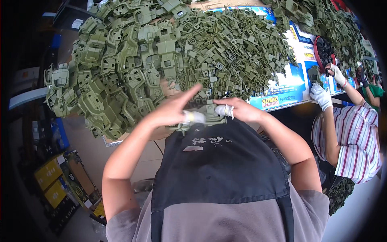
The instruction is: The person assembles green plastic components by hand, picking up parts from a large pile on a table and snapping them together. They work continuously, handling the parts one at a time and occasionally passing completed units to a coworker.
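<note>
My left hand [173,111] is over the table's near edge, smeared by motion. Its index finger stretches out to the upper right, apart from the thumb, and white wrapping covers a finger or thumb. Just right of it, my right hand [241,111] has white-wrapped fingers too and grips an olive-green plastic part [213,117] close to my black apron. A small square block [210,108] sits on top of that part, by my right fingertips. The undersides of the part and some of my fingers are hidden.
Large green molded shells [121,64] are heaped on the left, and small green plastic pieces [234,44] fill the middle. Printed blue-and-white cardboard [282,90] lies beneath. On the right, a co-worker's gloved hand [321,97] is by a dark green part, near a red-rimmed basket [317,52].
</note>
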Action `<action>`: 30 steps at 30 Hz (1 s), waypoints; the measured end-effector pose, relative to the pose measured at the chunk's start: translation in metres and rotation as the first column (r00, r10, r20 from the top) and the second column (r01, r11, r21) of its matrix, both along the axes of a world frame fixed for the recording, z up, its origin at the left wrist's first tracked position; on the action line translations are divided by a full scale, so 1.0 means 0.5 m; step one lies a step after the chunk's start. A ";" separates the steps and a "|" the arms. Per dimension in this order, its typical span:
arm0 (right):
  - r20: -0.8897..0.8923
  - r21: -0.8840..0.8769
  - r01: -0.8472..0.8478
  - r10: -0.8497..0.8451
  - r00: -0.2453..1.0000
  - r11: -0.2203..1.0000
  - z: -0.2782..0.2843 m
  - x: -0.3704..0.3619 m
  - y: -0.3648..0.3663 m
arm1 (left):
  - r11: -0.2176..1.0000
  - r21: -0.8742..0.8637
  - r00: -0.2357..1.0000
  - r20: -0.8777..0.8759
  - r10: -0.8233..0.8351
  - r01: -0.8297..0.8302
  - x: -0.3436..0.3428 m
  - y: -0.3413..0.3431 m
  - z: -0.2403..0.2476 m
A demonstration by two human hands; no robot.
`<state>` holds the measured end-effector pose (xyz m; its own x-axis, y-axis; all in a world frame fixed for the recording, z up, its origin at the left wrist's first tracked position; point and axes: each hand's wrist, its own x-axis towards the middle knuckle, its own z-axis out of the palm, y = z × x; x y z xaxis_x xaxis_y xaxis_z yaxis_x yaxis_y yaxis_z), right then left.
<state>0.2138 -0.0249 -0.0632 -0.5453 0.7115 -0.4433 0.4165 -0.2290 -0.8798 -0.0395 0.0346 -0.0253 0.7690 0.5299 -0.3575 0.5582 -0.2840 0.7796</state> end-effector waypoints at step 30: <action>-0.142 0.296 -0.174 0.224 0.964 0.939 0.049 -0.105 0.073 | 0.819 -0.160 0.803 0.167 0.573 -0.551 -0.028 -0.150 -0.013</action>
